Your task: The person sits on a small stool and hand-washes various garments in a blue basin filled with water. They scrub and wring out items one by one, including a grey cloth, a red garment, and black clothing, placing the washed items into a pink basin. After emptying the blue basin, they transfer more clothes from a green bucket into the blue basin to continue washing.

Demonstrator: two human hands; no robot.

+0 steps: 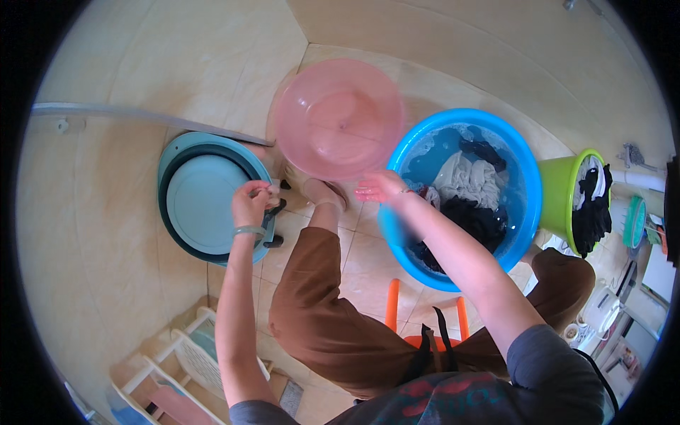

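My left hand (250,205) is closed, held up over the right rim of the grey-green basin (168,166). Its fingers are bent around something small and pale that I cannot make out. My right hand (381,187) has its fingers stretched out and holds nothing; it is above the left rim of the big blue tub (525,177). Water with some suds fills the tub. In it lie a white cloth (467,178) and dark clothes (471,221), partly hidden by my right forearm. A translucent pink basin (340,120) sits on the floor beyond my hands.
To the right of the tub, a lime-green bucket (556,191) tilts sideways, with black clothes (591,212) hanging over its rim. An orange stool (393,304) is between my legs. A white rack (180,354) stands at the lower left. Tiled walls rise behind the basins.
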